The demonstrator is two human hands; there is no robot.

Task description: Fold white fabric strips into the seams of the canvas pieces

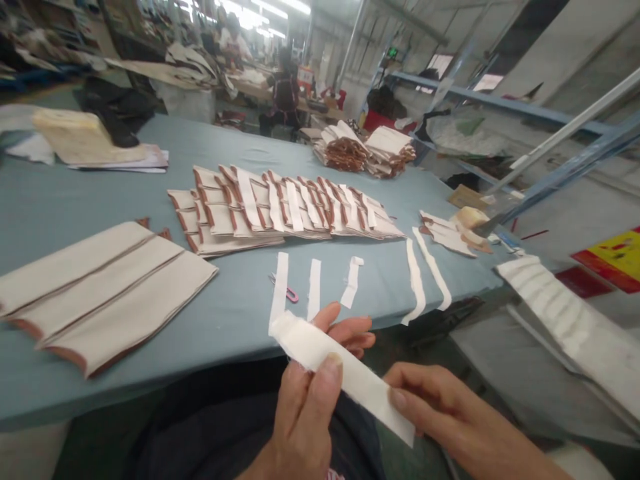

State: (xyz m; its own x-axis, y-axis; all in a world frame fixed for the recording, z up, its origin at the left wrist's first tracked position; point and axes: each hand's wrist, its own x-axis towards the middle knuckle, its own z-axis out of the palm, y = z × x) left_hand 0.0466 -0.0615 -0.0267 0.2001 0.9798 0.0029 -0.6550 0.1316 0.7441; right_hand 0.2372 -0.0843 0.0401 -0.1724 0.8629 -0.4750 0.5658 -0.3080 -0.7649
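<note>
A white fabric strip (365,383) is stretched slantwise between my two hands, above the table's near edge. My left hand (310,400) grips it with the thumb on top and the fingers behind. Its far end folds near a strip hanging towards the table; whether the two are one piece I cannot tell. My right hand (440,407) pinches the near end between thumb and fingers. Just beyond lie a short white strip (314,287) and a curled white strip (353,280). A small pink-handled tool (292,295) is partly covered by a strip.
Overlapping beige fabric panels with brown edges (225,213) run across the blue-covered table (240,300), white strips laid on them. A larger beige panel stack (115,287) lies left. Folded bundles (345,147) sit at the back. Two long strips (415,283) hang over the right edge.
</note>
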